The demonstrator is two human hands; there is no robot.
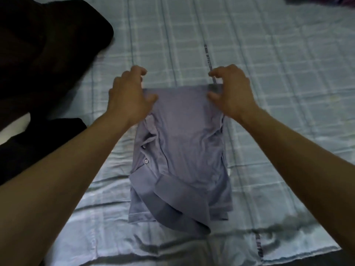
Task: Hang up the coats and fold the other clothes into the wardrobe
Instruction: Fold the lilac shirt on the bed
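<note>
Pale blue checked bedding covers the bed [269, 77], which serves as the folding surface. A lilac polo shirt [184, 150] lies on it in the middle, folded into a narrow upright panel, collar and buttons toward the near end, far edge straight across.

The left hand [129, 95] sits at the far left corner of the shirt, fingers curled, thumb lying on the cloth. The right hand [230, 91] sits at the far right corner, fingers curled likewise, thumb at the edge. Whether either hand actually pinches the fabric or merely hovers just over it cannot be told; the frame is blurred there.

A dark garment [48, 45] is heaped at the upper left, and a second dark piece [38, 143] lies below it, both apart from the shirt.

Judgement: the fold is part done, with a further fold of the far end toward the collar probably due.

Risks noted:
- Uneven pull between the two corners would skew the panel.
- The collar end is rumpled and loose; lifting may spill the tucked layers.
- Thin knit cloth slides readily on smooth bedding.
</note>
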